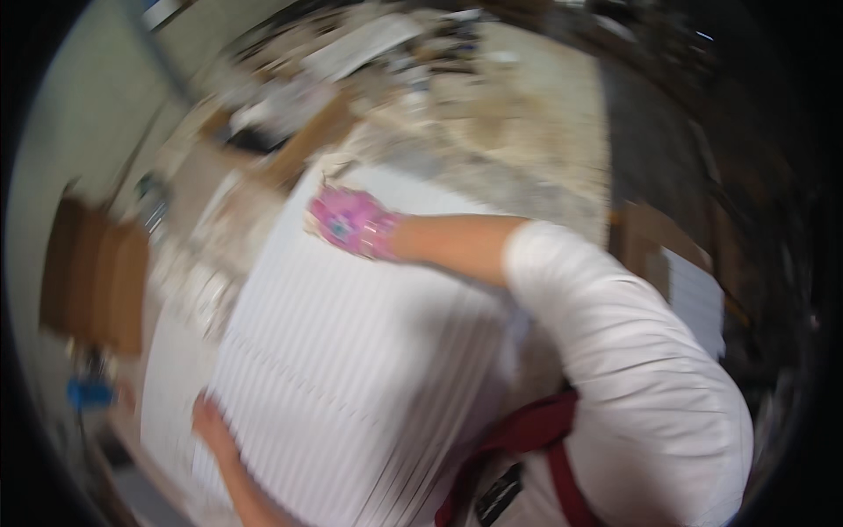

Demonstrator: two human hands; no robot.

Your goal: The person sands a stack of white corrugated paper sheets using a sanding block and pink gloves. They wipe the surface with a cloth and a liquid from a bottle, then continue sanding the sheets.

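Note:
A large stack of white ribbed sheets [334,325] fills the middle, its many edges showing as parallel lines. My right hand [351,221], in a pink patterned covering that looks like a glove, rests on the far part of the stack. Pale beige shows around its fingers, too blurred to tell whether it is part of the glove or a rag. My left hand [212,420] is bare and touches the left edge of the stack near the front. Motion blur smears the fingers of both hands.
Beyond the stack, a cardboard box [307,145] holds crumpled plastic and a dark item. Another brown carton [95,272] stands at the far left, above a blue object [90,393]. Loose clutter covers the worktable's far side. White sheets [694,294] lie by cardboard at the right.

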